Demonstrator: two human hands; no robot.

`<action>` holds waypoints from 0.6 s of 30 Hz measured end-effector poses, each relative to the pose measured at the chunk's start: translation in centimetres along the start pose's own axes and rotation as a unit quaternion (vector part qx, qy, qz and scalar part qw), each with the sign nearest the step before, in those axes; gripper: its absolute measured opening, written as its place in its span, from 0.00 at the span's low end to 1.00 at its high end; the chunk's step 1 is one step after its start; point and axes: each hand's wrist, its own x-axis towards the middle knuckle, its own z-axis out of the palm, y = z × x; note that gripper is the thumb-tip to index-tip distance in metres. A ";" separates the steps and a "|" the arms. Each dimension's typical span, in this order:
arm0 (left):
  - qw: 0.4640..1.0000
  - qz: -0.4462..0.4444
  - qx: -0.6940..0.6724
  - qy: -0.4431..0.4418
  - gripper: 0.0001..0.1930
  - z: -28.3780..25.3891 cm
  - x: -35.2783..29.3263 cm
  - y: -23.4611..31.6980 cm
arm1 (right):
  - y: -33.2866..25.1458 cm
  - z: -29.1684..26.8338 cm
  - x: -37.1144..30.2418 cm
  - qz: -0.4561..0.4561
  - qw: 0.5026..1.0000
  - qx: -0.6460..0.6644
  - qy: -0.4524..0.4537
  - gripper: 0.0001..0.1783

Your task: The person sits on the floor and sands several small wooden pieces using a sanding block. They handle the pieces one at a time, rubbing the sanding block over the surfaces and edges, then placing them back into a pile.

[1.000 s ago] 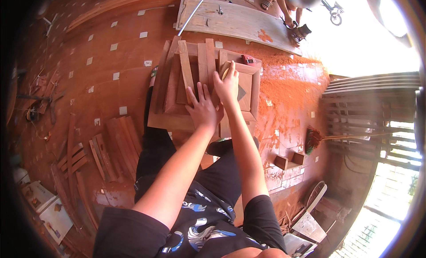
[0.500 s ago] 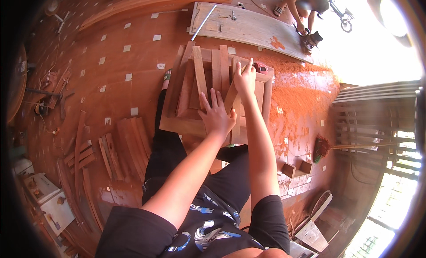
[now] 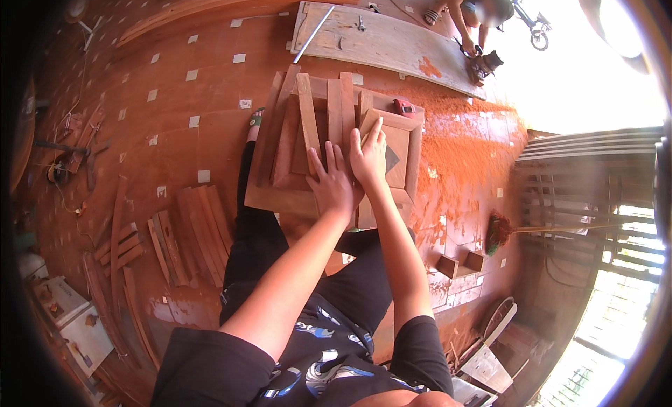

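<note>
A framed wooden panel (image 3: 280,197) lies in front of my lap, with several loose wooden strips on it. My left hand (image 3: 334,184) rests on the strips with its fingers spread, their tips beside a light strip (image 3: 306,106). Close against it, my right hand (image 3: 369,157) lies with stretched fingers along a slanting wooden strip (image 3: 372,117); its thumb is apart from the index finger. The hands partly hide the strips below them. A dark grey patch (image 3: 392,159) shows on the panel right of my right hand. Near the far right corner sits a red tape measure (image 3: 404,107).
Beyond the panel, a long board (image 3: 385,46) lies on the floor, and a co-worker's hands hold a dark power tool (image 3: 483,65) at its right end. Stacked wooden planks (image 3: 203,221) lie to the left. A broom (image 3: 500,232) and orange sawdust (image 3: 465,144) are at the right.
My right hand has come nearer and leftward, down the slanting strip, and now meets my left hand. The slanting strip's far end has also shifted nearer and left.
</note>
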 end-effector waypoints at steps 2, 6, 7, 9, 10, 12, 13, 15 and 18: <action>1.000 0.010 0.015 0.002 0.44 0.1 -0.1 0.2 | 1.1 0.8 1.7 0.009 0.999 0.034 0.027 0.46; 1.000 0.008 0.006 0.001 0.43 0.4 0.1 -0.1 | 1.1 0.8 6.5 0.041 0.996 0.069 0.046 0.45; 1.000 0.007 0.002 -0.001 0.43 0.4 0.0 -0.1 | 0.7 0.5 7.4 0.045 0.996 0.057 0.042 0.45; 1.000 0.010 -0.007 0.001 0.43 0.2 0.1 0.3 | 1.2 0.2 8.7 0.036 0.998 0.032 0.044 0.43; 1.000 0.007 -0.008 0.001 0.43 0.2 -0.2 0.2 | 1.3 0.4 8.5 0.034 0.997 0.046 0.043 0.42; 1.000 0.005 -0.016 0.007 0.43 0.2 -0.4 0.2 | 1.7 0.8 7.6 0.034 0.996 0.074 0.044 0.41; 1.000 -0.002 -0.019 0.015 0.43 0.2 -0.2 0.1 | 1.2 1.3 6.1 0.014 0.996 0.060 0.057 0.40; 0.999 -0.007 -0.031 0.019 0.43 0.0 0.0 0.1 | 0.0 0.9 1.9 0.007 0.999 0.014 0.028 0.41; 0.999 0.001 -0.044 0.014 0.43 -0.7 0.1 0.1 | 0.9 1.2 -0.2 -0.022 0.999 0.017 0.030 0.44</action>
